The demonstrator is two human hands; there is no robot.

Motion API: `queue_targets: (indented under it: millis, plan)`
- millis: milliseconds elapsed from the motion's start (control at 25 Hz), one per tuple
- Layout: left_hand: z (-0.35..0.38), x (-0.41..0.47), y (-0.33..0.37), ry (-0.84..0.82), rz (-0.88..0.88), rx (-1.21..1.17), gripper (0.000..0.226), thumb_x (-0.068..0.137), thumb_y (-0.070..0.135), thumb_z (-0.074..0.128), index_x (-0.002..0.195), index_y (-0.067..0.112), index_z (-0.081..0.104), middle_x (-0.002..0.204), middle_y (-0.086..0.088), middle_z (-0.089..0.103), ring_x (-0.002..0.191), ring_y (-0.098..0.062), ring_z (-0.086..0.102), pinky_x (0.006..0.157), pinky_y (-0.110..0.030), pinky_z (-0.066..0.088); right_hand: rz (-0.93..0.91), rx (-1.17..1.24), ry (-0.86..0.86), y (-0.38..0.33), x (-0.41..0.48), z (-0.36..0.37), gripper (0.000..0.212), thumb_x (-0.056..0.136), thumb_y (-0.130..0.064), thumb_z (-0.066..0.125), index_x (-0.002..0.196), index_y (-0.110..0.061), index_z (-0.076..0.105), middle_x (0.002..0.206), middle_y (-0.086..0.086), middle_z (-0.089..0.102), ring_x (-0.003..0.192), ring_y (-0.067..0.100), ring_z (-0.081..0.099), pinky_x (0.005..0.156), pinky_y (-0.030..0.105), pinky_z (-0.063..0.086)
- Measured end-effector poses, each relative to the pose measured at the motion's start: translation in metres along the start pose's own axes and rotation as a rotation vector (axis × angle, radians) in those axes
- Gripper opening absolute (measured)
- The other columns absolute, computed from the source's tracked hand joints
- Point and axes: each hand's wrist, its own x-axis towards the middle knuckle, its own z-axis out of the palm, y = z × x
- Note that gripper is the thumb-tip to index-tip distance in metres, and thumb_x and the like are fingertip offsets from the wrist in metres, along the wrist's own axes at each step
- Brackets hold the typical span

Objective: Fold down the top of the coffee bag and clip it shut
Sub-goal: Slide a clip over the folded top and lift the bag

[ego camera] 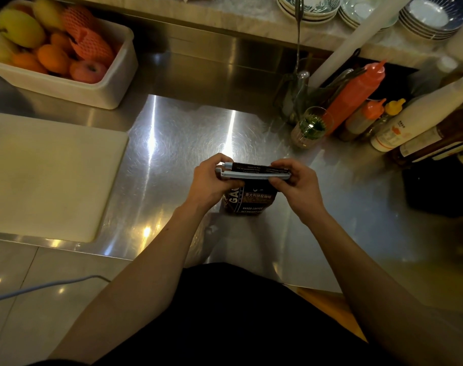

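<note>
Both hands — left hand, right hand — press clip onto coffee bag.

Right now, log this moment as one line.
stage: clipping | coffee bag: upright on counter, top folded | clip: across fold | left hand, right hand: holding clip ends

Dark brown coffee bag: white lettering, tan label band. Pale blue-grey plastic bar clip across bag top. Brushed silver steel desk, swirl scratches, bright streaks. Cream-white cutting board. Off-white plastic tub: oranges, yellow-green mangoes, red-pink apple, orange foam netting. Orange-red squeeze bottle; yellow-capped bottle; white bottle with orange label mark. Blue-and-white patterned bowls, stacked.
</note>
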Motion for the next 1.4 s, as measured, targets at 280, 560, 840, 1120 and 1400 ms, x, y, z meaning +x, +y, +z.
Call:
queue_targets:
  millis: [280, 560, 840, 1120, 1400]
  plan:
    - [-0.001, -0.001, 0.001, -0.016, -0.007, 0.011, 0.037, 0.065, 0.011, 0.087, 0.094, 0.016, 0.064, 0.089, 0.004, 0.069, 0.085, -0.013, 0.070, 0.076, -0.026, 0.059, -0.022, -0.029, 0.031, -0.001, -0.002, 0.005, 0.028, 0.080, 0.000, 0.071, 0.102, -0.016, 0.066, 0.100, 0.004, 0.069, 0.094, 0.017, 0.069, 0.085, 0.036, 0.059]
    - [0.000, -0.005, -0.001, -0.013, -0.010, -0.012, 0.036, 0.067, 0.010, 0.086, 0.095, 0.015, 0.065, 0.089, 0.005, 0.070, 0.087, -0.014, 0.070, 0.076, -0.027, 0.060, -0.030, -0.041, 0.065, 0.000, -0.004, 0.005, 0.029, 0.078, 0.002, 0.072, 0.100, -0.017, 0.067, 0.097, 0.002, 0.069, 0.092, 0.019, 0.069, 0.083, 0.039, 0.060]
    - [-0.008, -0.010, 0.005, -0.108, -0.006, -0.088, 0.041, 0.068, 0.012, 0.086, 0.104, 0.013, 0.064, 0.098, -0.001, 0.073, 0.087, -0.013, 0.073, 0.079, -0.028, 0.060, -0.028, -0.054, 0.110, 0.003, -0.007, 0.008, 0.027, 0.079, -0.001, 0.073, 0.099, -0.018, 0.068, 0.096, 0.001, 0.069, 0.093, 0.020, 0.069, 0.083, 0.043, 0.059]
    - [-0.011, -0.003, 0.011, -0.095, 0.058, -0.009, 0.021, 0.085, 0.032, 0.071, 0.104, 0.022, 0.071, 0.105, 0.003, 0.071, 0.098, -0.014, 0.069, 0.086, -0.032, 0.058, -0.034, -0.031, 0.122, 0.000, -0.002, 0.010, 0.027, 0.078, 0.003, 0.072, 0.098, -0.014, 0.067, 0.095, 0.002, 0.068, 0.092, 0.019, 0.069, 0.083, 0.041, 0.059]
    - [-0.007, 0.012, 0.037, -0.132, 0.204, 0.247, 0.010, 0.082, 0.027, 0.074, 0.091, 0.022, 0.076, 0.095, 0.005, 0.073, 0.094, -0.009, 0.064, 0.085, -0.026, 0.051, -0.059, -0.045, 0.108, 0.000, -0.003, 0.010, 0.025, 0.079, -0.002, 0.072, 0.097, -0.019, 0.067, 0.096, -0.004, 0.068, 0.095, 0.015, 0.067, 0.086, 0.039, 0.058]
